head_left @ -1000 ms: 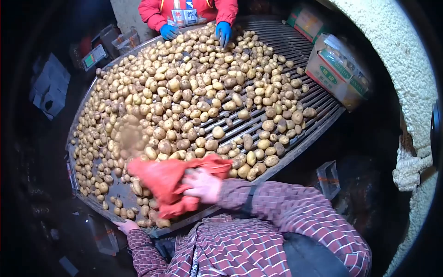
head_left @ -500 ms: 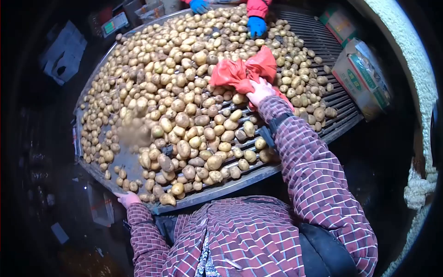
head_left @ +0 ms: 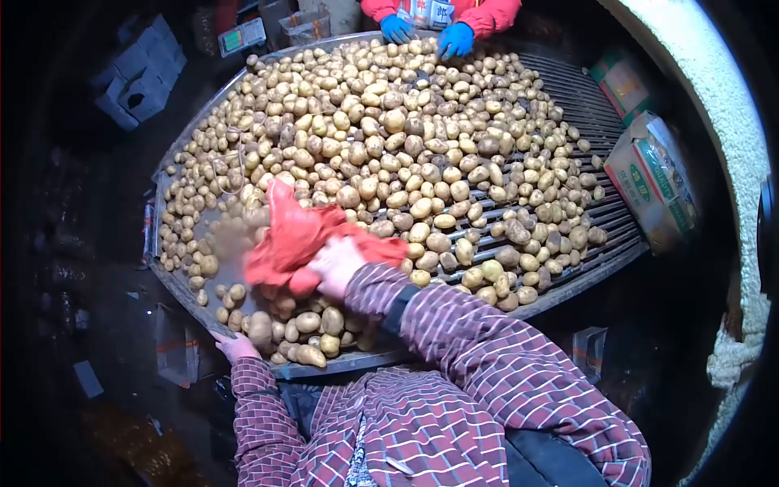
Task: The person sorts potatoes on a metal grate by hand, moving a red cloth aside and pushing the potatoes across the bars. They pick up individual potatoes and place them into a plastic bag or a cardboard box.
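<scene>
A bunched red cloth (head_left: 296, 235) is held by the right hand (head_left: 339, 264) over the near left part of a slatted table (head_left: 580, 85), above potatoes (head_left: 365, 97) spread across its top. The cloth is gripped at its gathered near side, the fingers being closed into the folds; the fingertips are hidden and blurred, so how tightly they are drawn in cannot be told. The left hand (head_left: 237, 346) is placed on the table's rim at the near left corner; whether its fingers are curled round the edge cannot be made out. From its creases and loose corners, the cloth is judged to be light, limp and hard to damage, though no stiffness is to be expected from it: it is best taken by a thick bunch near the middle, since a single corner would let the rest flop. The potatoes beneath are judged firm, rounded and easily rolled, so they are better touched lightly. At the far edge, a co-worker's blue gloves (head_left: 457, 40) are seen beside the potatoes.
</scene>
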`<state>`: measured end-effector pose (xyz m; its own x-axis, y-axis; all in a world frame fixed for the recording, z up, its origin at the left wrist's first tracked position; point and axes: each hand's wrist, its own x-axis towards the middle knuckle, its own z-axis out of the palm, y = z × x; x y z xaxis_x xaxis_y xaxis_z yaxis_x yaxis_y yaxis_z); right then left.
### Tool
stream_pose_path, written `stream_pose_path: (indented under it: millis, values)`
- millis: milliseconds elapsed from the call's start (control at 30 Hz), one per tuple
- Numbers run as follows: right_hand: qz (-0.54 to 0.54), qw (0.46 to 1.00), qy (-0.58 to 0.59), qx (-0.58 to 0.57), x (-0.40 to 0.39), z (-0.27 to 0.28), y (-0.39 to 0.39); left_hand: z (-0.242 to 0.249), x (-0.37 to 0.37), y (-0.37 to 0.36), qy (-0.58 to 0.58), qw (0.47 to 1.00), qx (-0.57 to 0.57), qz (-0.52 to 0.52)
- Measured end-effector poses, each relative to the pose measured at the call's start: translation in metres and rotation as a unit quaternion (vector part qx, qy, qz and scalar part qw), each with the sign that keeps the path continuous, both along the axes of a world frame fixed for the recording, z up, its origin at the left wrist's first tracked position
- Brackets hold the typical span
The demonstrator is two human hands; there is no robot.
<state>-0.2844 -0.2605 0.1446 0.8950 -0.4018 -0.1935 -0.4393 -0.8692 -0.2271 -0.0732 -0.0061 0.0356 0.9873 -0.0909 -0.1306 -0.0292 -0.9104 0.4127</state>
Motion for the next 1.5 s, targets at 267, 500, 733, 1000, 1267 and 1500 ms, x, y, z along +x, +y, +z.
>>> stream_pose_path:
  millis: [267, 500, 733, 1000, 1267, 1500]
  values:
    - [-0.339, 0.927, 0.062, -0.147, -0.188, 0.002, -0.164, 0.011, -0.011, -0.005, -0.019, 0.999, -0.040, -0.017]
    - [-0.506, 0.836, 0.055, -0.205, -0.266, -0.018, -0.215, 0.018, -0.013, -0.011, 0.008, 0.999, -0.034, 0.003]
    - [-0.197, 0.971, 0.005, -0.136, -0.074, -0.002, -0.108, 0.007, -0.010, -0.007, -0.009, 0.999, 0.036, 0.001]
    - [-0.051, 0.994, 0.007, -0.097, -0.137, -0.014, -0.224, 0.014, -0.013, -0.008, -0.007, 0.999, 0.034, 0.004]
    - [-0.282, 0.942, -0.058, -0.171, -0.099, 0.042, -0.399, 0.017, -0.018, -0.016, -0.055, 0.994, 0.091, 0.002]
    - [-0.402, 0.911, 0.030, -0.083, -0.014, -0.003, -0.540, 0.015, -0.014, -0.002, -0.102, 0.985, 0.115, -0.078]
